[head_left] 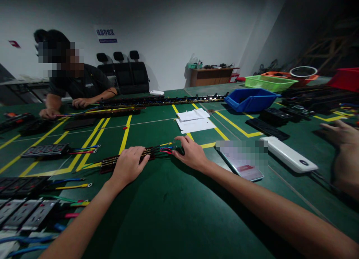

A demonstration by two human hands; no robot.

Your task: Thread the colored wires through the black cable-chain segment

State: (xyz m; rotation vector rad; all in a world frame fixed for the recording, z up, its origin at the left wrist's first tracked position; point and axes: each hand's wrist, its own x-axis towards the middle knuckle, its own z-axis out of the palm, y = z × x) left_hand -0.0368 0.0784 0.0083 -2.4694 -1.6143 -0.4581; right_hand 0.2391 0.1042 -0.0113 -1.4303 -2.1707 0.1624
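My left hand [129,165] lies palm down on a dark socket strip [109,163] with copper bars, its fingers curled over the strip's right end. My right hand [190,152] rests just to the right of it, fingers pinched on the coloured wires [166,148] (yellow, blue, red) that stick out of the strip. Both hands are on the green table [168,206] near its middle.
More socket modules with wires lie at the left [45,150] and lower left [25,213]. A phone [243,165], a white power bank [288,154], papers [195,120] and a blue bin [249,99] sit to the right. A co-worker [75,83] works at the far left; another person's hand [343,139] is at the right edge.
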